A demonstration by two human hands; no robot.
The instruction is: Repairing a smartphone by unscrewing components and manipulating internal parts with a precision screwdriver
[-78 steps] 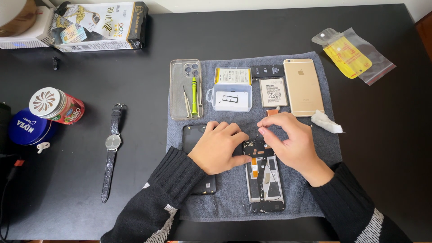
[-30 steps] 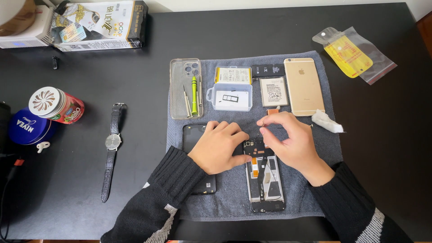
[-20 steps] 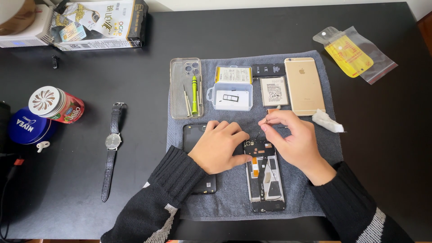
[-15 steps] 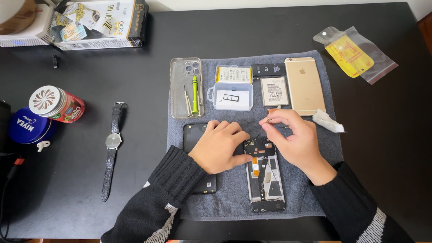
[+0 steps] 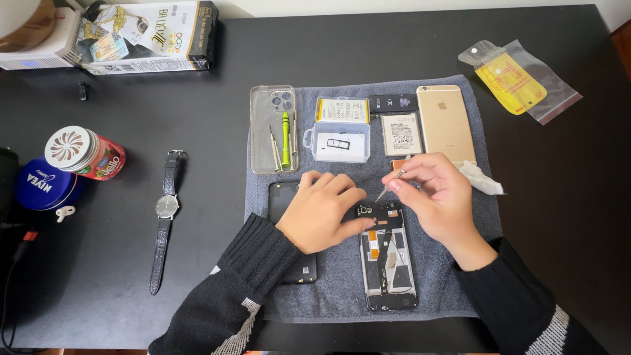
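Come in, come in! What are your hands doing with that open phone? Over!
Left hand steadying opened black phone on grey towel. Right hand pinching thin metal tool, tip above phone's top end. Nothing blocking.

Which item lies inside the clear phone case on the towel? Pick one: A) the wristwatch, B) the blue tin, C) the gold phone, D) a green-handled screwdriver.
D: the green-handled screwdriver lies in the clear phone case, beside thinner metal tools.

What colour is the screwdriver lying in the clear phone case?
Bright green screwdriver, seen in the head view.
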